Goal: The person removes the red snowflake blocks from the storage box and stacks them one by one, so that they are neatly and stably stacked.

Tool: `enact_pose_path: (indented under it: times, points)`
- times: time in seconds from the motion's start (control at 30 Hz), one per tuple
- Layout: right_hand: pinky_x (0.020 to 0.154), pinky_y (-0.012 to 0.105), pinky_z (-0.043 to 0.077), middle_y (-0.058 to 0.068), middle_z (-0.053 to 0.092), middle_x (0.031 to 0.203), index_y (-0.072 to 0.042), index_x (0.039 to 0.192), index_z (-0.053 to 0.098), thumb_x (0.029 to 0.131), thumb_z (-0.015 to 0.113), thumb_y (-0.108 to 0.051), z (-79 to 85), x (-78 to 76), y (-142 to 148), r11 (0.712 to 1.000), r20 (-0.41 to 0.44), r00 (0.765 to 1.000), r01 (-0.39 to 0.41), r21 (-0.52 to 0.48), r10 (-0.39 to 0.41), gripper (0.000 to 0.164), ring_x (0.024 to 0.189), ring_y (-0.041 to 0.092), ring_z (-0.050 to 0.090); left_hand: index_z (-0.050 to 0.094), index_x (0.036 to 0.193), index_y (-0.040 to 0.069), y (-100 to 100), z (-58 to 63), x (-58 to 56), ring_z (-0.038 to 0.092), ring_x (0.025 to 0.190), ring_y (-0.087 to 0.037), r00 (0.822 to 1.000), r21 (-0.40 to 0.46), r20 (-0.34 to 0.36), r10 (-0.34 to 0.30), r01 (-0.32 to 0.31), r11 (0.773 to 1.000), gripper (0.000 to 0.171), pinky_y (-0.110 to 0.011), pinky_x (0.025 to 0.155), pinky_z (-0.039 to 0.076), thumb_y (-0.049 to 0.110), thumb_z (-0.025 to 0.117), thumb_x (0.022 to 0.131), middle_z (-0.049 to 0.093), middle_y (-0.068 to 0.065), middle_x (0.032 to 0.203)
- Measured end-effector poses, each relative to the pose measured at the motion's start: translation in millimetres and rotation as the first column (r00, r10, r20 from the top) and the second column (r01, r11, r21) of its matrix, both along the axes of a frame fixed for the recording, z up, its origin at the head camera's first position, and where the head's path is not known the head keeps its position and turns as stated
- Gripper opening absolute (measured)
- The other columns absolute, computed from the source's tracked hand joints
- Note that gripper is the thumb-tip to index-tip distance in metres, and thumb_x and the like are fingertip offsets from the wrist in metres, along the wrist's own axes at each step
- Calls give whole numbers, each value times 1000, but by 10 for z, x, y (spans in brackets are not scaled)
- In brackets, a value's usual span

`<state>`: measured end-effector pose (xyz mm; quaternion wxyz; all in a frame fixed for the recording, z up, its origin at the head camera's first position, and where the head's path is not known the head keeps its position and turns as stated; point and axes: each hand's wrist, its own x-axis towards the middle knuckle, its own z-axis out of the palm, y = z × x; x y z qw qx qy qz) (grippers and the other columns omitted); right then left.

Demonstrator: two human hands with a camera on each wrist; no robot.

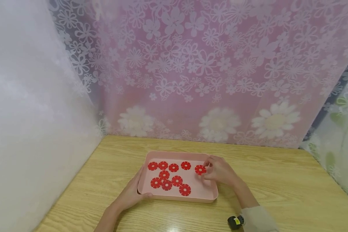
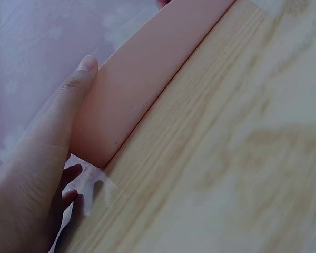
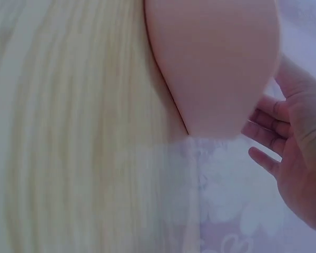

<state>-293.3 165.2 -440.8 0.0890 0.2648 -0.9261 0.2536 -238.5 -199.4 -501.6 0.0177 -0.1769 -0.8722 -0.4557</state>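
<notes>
A shallow pink tray point(image 1: 197, 194) holds several red notched discs point(image 1: 185, 189), flower-shaped with a hole in the middle. My left hand point(image 1: 132, 192) grips the tray's left end, thumb along the near rim and fingers around the side. In the left wrist view the left thumb point(image 2: 76, 87) presses the tray's outer wall point(image 2: 131, 79). Over the right end of the tray, my right hand point(image 1: 221, 170) pinches a red notched disc point(image 1: 200, 169) at its right edge. The right wrist view hides the right fingertips behind the tray wall point(image 3: 216, 63).
The tray rests on a wood-grain table point(image 1: 266, 180). A black device with a yellow label point(image 1: 236, 222) is by the right sleeve point(image 1: 259, 219). Flower-patterned curtain point(image 1: 174, 80) hangs behind the table, with a pale sheet point(image 1: 40, 112) to the left.
</notes>
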Motion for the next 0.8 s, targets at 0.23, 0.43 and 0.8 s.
enact_pose_path:
  times: [0.23, 0.43, 0.8]
  points:
    - [72, 37, 44, 0, 54, 91, -13, 90, 61, 69, 77, -17, 105, 96, 197, 996, 58, 997, 55, -70, -51, 26, 88, 24, 50, 7, 149, 17, 8, -6, 2, 25, 131, -23, 1000, 28, 18, 0, 0, 1000, 109, -51, 99, 26, 40, 78, 70, 17, -4, 150]
    - [68, 36, 44, -3, 53, 88, -11, 88, 62, 68, 79, -19, 184, 184, 397, 993, 6, 995, 103, -49, -103, 27, 83, 20, 50, 7, 149, 17, 22, -13, 10, 22, 132, -24, 999, 41, 35, -5, 4, 999, 108, -51, 100, 25, 35, 79, 71, 16, -4, 150]
    - [64, 36, 42, 2, 53, 88, -10, 88, 62, 69, 78, -20, 77, 293, 686, 985, -43, 984, 171, -25, -172, 27, 82, 24, 50, 6, 149, 16, 6, -36, 8, 22, 132, -25, 1000, 38, 14, -9, 9, 999, 108, -51, 99, 25, 35, 79, 71, 15, -5, 150]
